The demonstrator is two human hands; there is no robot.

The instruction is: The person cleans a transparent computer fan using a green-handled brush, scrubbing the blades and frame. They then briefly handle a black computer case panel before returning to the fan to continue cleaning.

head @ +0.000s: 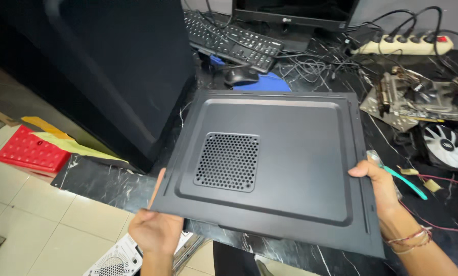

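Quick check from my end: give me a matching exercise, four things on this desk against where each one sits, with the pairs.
Things:
1. side panel
2. keyboard
3. power strip
4. red crate

Places:
A. on the floor, far left
B. held by the left hand and right hand
C. far right rear of the desk, plugs in it
D. rear of the desk, in front of the monitor

Pairs: 1-B, 2-D, 3-C, 4-A

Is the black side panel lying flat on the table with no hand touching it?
No, the left hand and the right hand hold the black side panel by its two edges.
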